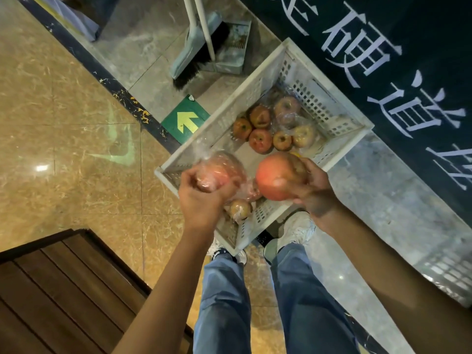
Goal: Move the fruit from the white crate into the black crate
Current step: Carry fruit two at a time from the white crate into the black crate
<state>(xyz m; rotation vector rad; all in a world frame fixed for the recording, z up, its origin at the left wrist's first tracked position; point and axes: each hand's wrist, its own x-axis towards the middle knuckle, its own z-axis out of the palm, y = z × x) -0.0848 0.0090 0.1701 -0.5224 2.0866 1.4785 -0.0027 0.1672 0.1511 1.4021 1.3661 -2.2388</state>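
Broom [196, 65], dustpan [232, 47] beyond crate [250, 85]; apples [260, 140] inside; over its near end, left hand [201, 195] grips bagged fruit [219, 169]; right hand [311, 190] grips large fruit [275, 175].

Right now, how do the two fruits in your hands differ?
The left fruit is wrapped in clear plastic; the right fruit is bare. The left fruit looks pale pink through the wrap, while the right fruit is orange-red. Both are round and held above the white crate.
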